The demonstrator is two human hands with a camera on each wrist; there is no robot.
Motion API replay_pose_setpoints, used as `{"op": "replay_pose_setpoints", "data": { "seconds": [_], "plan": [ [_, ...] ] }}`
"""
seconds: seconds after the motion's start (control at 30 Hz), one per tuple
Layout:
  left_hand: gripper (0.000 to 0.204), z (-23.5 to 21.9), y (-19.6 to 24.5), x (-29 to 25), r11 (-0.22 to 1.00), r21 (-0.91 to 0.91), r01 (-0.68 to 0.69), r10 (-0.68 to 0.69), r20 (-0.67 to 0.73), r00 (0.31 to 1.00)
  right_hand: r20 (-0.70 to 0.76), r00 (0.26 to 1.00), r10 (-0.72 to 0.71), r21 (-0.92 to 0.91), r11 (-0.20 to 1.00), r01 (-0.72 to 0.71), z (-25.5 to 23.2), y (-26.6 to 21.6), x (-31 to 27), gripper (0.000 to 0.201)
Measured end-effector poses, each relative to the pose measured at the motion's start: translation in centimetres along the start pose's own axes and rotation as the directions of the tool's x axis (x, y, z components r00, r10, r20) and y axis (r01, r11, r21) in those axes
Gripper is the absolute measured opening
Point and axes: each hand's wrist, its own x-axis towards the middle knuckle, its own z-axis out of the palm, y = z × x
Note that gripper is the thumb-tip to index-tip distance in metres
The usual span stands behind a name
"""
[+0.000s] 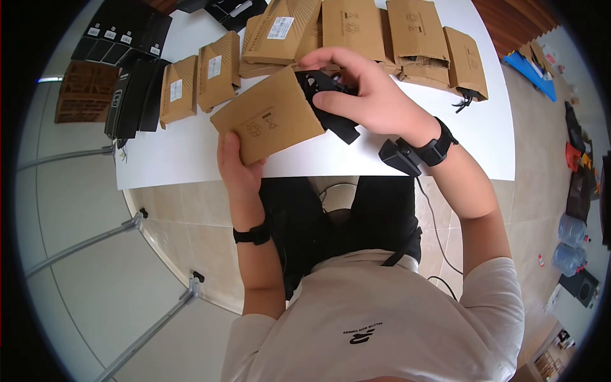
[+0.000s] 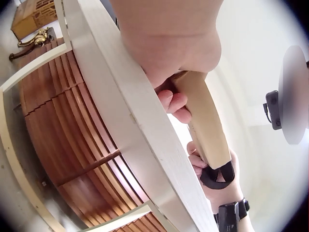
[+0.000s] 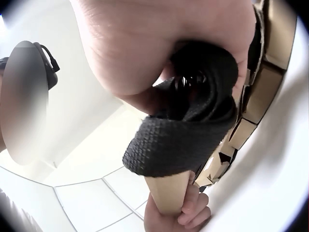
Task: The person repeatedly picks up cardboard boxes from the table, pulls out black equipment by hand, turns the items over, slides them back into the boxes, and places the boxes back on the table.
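Note:
My left hand [image 1: 238, 162] grips a small brown cardboard box [image 1: 270, 121] by its lower left end, thumb on the printed face. At the box's other end, my right hand [image 1: 379, 95] holds a bundled black woven strap [image 1: 342, 127] between thumb and fingers. The strap [image 3: 178, 145] is folded in loops in the right wrist view, with something shiny inside the folds. In the left wrist view, a loop of black strap [image 2: 217, 181] sticks out past the box's end [image 2: 207, 121]. How much of the bundle sits inside the box is hidden.
Several brown boxes [image 1: 350, 28] stand in a row along the back of the white table [image 1: 477, 140]. Black strap ends hang from the rightmost box [image 1: 468, 60]. Black boxes [image 1: 124, 35] with white labels are stacked at the back left. A cable [image 1: 439, 229] hangs below the right wrist.

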Motion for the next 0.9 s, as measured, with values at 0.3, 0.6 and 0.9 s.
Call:
{"op": "replay_pose_setpoints", "data": {
  "seconds": [0.3, 0.6, 0.9],
  "plan": [
    [0.041, -0.1, 0.1, 0.4, 0.996, -0.081, -0.02, 0.021, 0.011, 1.0, -0.017, 0.986, 0.165, 0.278, 0.948, -0.153, -0.7, 0.2, 0.7, 0.024],
    [0.038, -0.3, -0.6, -0.2, 0.998, 0.034, -0.058, 0.057, 0.047, 0.997, -0.05, 0.995, -0.083, -0.07, 0.994, 0.08, 0.3, 1.3, 0.2, 0.012],
    [0.043, 2.1, 0.6, -0.1, 0.992, -0.125, -0.005, -0.022, -0.216, 0.976, 0.017, 0.998, 0.066, 0.049, 0.997, -0.066, 0.5, 0.7, 0.0, 0.04]
  ]
}}
